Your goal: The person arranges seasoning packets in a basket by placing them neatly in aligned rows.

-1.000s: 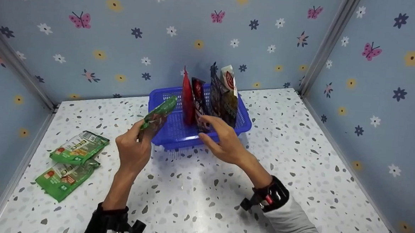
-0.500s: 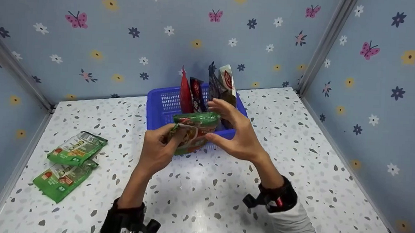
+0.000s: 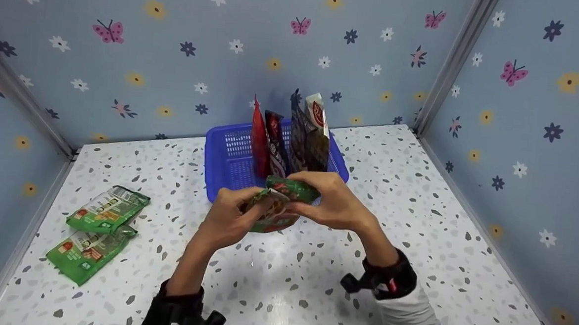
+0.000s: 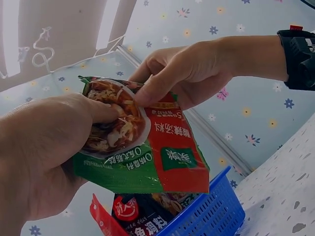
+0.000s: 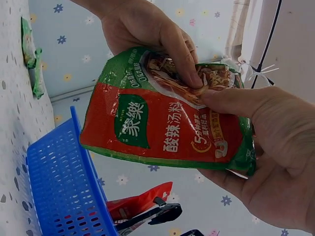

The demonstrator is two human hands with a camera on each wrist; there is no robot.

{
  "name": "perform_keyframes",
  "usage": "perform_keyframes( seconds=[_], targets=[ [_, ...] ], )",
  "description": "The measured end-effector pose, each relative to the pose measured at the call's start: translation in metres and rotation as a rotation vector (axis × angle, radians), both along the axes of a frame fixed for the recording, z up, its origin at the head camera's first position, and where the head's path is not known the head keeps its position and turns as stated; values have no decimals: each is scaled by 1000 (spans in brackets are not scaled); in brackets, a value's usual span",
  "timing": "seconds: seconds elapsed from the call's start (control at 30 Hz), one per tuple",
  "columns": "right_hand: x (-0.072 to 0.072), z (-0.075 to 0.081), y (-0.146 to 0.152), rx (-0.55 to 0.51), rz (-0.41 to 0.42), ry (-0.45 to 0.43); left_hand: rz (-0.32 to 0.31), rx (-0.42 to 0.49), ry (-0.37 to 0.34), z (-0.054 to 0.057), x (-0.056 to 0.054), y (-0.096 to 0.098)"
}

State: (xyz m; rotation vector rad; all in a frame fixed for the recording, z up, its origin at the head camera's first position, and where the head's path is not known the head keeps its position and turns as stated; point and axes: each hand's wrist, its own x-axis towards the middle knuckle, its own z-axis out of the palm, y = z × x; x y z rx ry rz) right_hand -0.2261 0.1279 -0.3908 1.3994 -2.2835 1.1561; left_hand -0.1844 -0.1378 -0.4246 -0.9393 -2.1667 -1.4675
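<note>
A green and red soup seasoning packet (image 5: 170,120) with a picture of food hangs between both hands, just in front of the blue basket (image 3: 214,171). My left hand (image 3: 228,219) pinches one side, thumb over the food picture. On the opposite side my right hand (image 3: 341,204) grips it between thumb and fingers. The packet (image 4: 162,157) looks bent between the two grips in the head view. Inside the basket stand a red packet (image 3: 258,148), a dark packet (image 3: 276,142), and further dark and white packets (image 3: 317,112) at the right.
Two green packets (image 3: 108,207) lie overlapping on the speckled table (image 3: 283,291) at the left. Flower-patterned walls (image 3: 256,32) close off the back and both sides. The basket sits near the back wall.
My left hand has carried the packet rightward, turning it broadside in front of the basket. My right hand, earlier open beside the basket, has closed on the packet's right side.
</note>
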Motion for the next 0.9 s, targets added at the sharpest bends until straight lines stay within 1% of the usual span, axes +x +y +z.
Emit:
perform_keyframes(
  seconds=[0.13, 0.27, 0.4, 0.53, 0.6, 0.7, 0.77, 0.83, 0.9],
  targets=[
    [-2, -2, 0, 15, 13, 4, 7, -33, 13, 1, 0, 2],
    [-4, -2, 0, 16, 20, 20, 9, -37, 11, 2, -1, 2],
    [-4, -2, -1, 12, 28, 20, 10, -34, 14, 2, -1, 2],
    [-5, -4, 0, -29, 27, -18, 7, -3, 4, 1, -1, 1],
    [-6, -5, 1, -77, 10, -63, 19, 49, -8, 1, 0, 0],
    [-6, -7, 0, -189, -23, -160, 59, 169, -32, 2, 2, -2],
    [-5, -8, -3, -296, -25, -253, 89, 257, -52, 2, 3, -2],
    [-4, -9, -7, -409, -14, -343, 104, 333, -75, 2, 4, -1],
    [-2, -9, -12, -516, -3, -429, 115, 389, -97, 2, 4, 1]
  ],
)
